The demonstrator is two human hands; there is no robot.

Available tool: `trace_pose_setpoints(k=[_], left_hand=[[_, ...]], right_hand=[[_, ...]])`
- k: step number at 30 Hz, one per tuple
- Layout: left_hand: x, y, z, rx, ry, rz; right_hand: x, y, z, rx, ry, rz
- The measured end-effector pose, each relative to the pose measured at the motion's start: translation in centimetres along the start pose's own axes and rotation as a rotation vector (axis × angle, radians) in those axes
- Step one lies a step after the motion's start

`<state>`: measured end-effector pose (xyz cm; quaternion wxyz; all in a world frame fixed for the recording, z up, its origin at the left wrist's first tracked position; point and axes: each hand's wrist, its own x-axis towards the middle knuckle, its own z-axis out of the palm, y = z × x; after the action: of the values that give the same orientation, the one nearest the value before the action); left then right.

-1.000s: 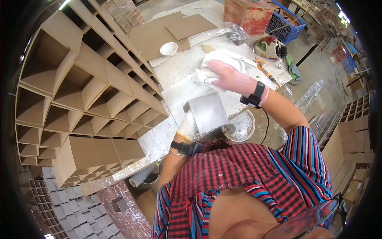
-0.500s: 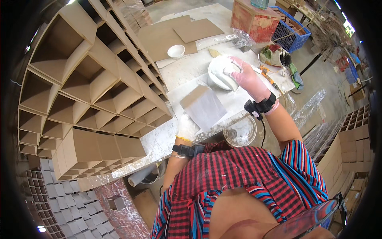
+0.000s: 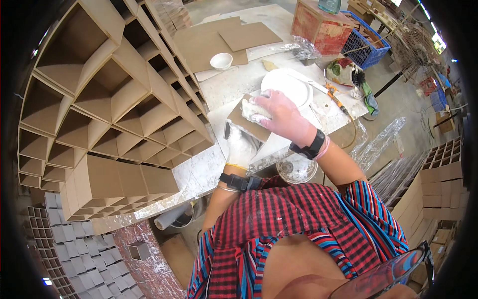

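White-smeared stone bench (image 3: 224, 89) in a cluttered workshop. Left hand (image 3: 241, 147) grips a flat brown board (image 3: 247, 124) from below; right hand (image 3: 281, 114) fingers pinch a pasty white sponge (image 3: 251, 108) against it. Round white plate (image 3: 289, 87) just beyond.

A pale, paste-smeared stone-topped workbench (image 3: 226, 89) runs away from the viewer. On its far end lie two flat brown cardboard sheets (image 3: 224, 42), overlapping. Just in front of them stands a small white bowl (image 3: 221, 61). Nearer, to the right, sits a round white plate (image 3: 289, 85). A tall brown cardboard grid of open cells (image 3: 109, 109) rests along the left side.
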<state>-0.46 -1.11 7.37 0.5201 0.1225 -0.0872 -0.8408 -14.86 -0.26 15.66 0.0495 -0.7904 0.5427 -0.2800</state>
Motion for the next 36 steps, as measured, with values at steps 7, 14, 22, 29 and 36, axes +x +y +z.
trace_pose_setpoints(k=[7, 14, 22, 29, 36], left_hand=[[0.8, 0.1, -6.8, 0.220, -0.207, 0.010], [0.0, -0.3, 1.2, 0.096, 0.179, -0.034], [-0.5, 0.4, -3.0, 0.021, -0.054, -0.104], [-0.3, 1.0, -3.5, 0.629, -0.081, 0.063], [-1.3, 1.5, 0.5, 0.262, 0.089, 0.067]], right_hand=[[-2.0, -2.4, 1.9, 0.130, 0.034, -0.206], [-1.4, 2.6, 1.8, 0.052, 0.098, -0.128], [-3.4, 1.1, 0.3, 0.106, -0.056, -0.337], [-3.0, 0.4, 0.1, 0.165, -0.003, -0.359], [-4.3, 5.1, -1.1, 0.121, -0.033, -0.294]])
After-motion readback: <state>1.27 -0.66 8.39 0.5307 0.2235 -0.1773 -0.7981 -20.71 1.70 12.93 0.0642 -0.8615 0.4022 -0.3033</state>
